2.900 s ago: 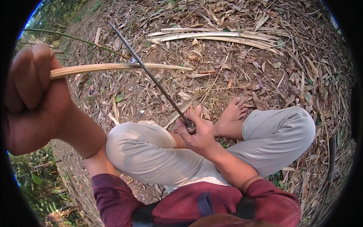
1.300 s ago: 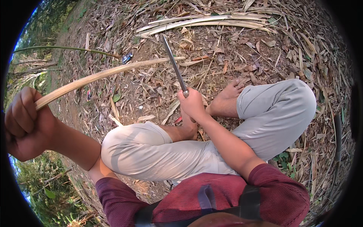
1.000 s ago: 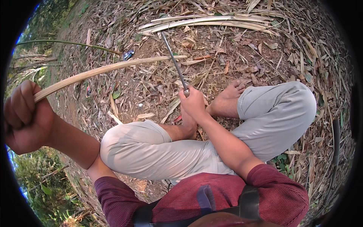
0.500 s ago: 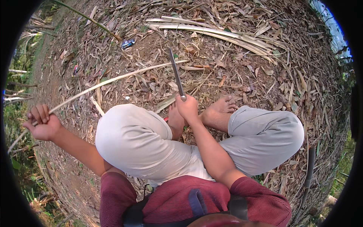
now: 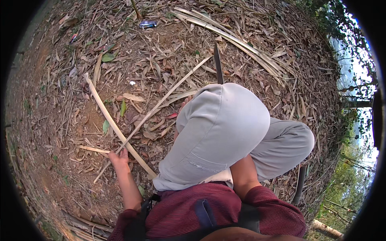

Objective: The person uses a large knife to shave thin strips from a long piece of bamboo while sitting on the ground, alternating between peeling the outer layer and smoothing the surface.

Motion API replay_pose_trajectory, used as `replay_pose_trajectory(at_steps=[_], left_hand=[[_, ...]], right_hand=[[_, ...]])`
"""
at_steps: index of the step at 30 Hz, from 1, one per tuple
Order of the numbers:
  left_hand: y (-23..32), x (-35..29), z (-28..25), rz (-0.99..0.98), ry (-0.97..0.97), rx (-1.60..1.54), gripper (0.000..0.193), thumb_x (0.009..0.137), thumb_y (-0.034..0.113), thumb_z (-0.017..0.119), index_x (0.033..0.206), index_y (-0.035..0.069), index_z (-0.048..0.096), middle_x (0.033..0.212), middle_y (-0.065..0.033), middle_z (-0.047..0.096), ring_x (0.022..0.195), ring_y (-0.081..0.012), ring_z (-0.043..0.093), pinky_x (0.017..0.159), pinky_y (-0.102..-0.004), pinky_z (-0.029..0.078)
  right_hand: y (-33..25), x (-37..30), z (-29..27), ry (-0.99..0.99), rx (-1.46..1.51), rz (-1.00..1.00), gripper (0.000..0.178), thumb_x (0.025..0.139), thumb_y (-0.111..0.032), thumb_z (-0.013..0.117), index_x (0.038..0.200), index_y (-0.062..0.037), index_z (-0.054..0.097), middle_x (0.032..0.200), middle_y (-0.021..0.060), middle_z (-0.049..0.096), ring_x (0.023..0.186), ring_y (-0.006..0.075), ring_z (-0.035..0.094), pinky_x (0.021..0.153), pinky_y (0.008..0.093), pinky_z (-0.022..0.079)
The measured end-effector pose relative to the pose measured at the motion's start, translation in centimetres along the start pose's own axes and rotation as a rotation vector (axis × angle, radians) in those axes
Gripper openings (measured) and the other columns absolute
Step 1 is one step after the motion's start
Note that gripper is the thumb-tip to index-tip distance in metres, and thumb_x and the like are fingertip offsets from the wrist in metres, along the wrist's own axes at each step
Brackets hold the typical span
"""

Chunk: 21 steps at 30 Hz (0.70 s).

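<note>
My left hand (image 5: pixel 119 156) is low over the ground at the left, its fingers closed round a thin pale bamboo strip (image 5: pixel 171 90). The strip slants up and right from the hand, and a short tail sticks out below it. Under it a wider bamboo strip (image 5: pixel 105 112) lies on the ground and crosses it close to my fingers. The dark blade of a knife (image 5: pixel 218 64) points up beyond my raised left knee (image 5: pixel 229 116). That knee hides my right hand and the knife's handle; only part of the right forearm (image 5: pixel 244 172) shows.
Dry leaves and shavings cover the ground. A bundle of split bamboo strips (image 5: pixel 237 40) lies at the far right, a small blue packet (image 5: pixel 148 24) at the far side. By my right knee is a dark stick (image 5: pixel 299 184). More strips (image 5: pixel 86 225) lie at lower left.
The view has swung to the left. My left hand has come down close to the ground with the thin strip, beside the wider one. My left knee now covers the right hand.
</note>
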<state>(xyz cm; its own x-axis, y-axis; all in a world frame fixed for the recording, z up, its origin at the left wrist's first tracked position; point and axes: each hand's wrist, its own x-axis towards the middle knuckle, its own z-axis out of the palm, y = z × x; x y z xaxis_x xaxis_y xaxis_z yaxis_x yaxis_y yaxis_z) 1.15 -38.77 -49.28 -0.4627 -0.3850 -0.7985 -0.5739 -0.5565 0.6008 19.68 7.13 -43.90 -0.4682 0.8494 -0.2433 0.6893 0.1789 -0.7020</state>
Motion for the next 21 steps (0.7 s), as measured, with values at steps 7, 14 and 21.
replay_pose_trajectory(at_steps=[7, 14, 21], left_hand=[[-6.1, -9.6, 9.4, 0.995, -0.566, 0.601, 0.027, 0.097, 0.021, 0.055, 0.117, 0.002, 0.056, 0.104, -0.0090, 0.060, 0.097, -0.0211, 0.057, 0.087, -0.0325, 0.044], [-14.8, -5.4, 20.6, 1.693, -0.820, 1.479, 0.036, 0.094, 0.034, 0.057, 0.102, 0.000, 0.062, 0.101, -0.0198, 0.066, 0.096, -0.0369, 0.062, 0.081, -0.0462, 0.050], [-15.0, -6.8, 23.0, 1.365, -1.212, 1.530, 0.032, 0.094, 0.034, 0.057, 0.092, 0.003, 0.066, 0.082, -0.0185, 0.069, 0.078, -0.0363, 0.068, 0.073, -0.0484, 0.053]], right_hand=[[-2.8, -1.4, -10.1, 0.226, -0.117, -0.258, 0.035, 0.086, -0.028, 0.065, 0.079, 0.0054, 0.065, 0.064, 0.0210, 0.062, 0.060, 0.0354, 0.062, 0.059, 0.0424, 0.047], [-14.7, -7.9, -22.9, 0.399, -0.481, -0.352, 0.032, 0.086, -0.027, 0.069, 0.089, 0.0048, 0.066, 0.054, 0.0092, 0.055, 0.046, 0.0190, 0.047, 0.052, 0.0341, 0.040], [-24.4, -10.0, -32.7, 0.432, -0.987, -0.697, 0.017, 0.087, -0.021, 0.066, 0.090, -0.0047, 0.063, 0.070, 0.0111, 0.063, 0.058, 0.0222, 0.058, 0.059, 0.0361, 0.044]])
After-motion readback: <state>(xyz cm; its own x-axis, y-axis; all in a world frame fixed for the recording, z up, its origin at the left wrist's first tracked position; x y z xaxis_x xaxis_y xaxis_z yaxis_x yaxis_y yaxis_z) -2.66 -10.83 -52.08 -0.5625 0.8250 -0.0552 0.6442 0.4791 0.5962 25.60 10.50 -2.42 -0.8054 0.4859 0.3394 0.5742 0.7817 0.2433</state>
